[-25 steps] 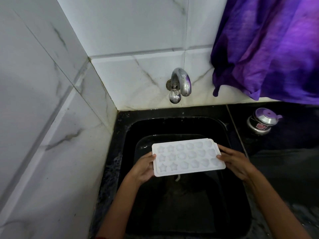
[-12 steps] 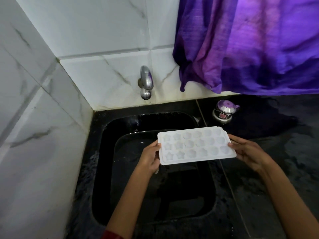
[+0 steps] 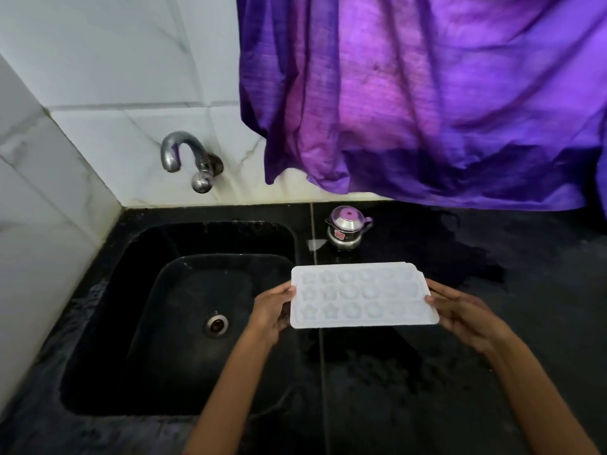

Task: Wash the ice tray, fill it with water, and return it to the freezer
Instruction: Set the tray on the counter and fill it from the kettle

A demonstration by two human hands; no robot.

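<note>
A white ice tray [image 3: 363, 295] with star and round moulds is held level between both hands, above the black counter just right of the sink. My left hand [image 3: 271, 310] grips its left short edge and my right hand [image 3: 463, 315] grips its right short edge. The moulds look pale and glossy; I cannot tell whether they hold water. The black sink [image 3: 98, 323] lies to the left, its drain [image 3: 216, 325] visible. A chrome tap [image 3: 184, 156] juts from the tiled wall above the sink; no water runs from it.
A small steel pot with a purple lid [image 3: 346, 226] stands on the black counter [image 3: 492, 356] just behind the tray. A purple cloth [image 3: 427, 93] hangs over the wall at upper right. White marble tiles [image 3: 39, 224] close off the left side. The counter looks wet.
The tray, held in both hands, has moved right from over the sink basin to above the counter. The view has swung right, so the tap and sink now sit further left.
</note>
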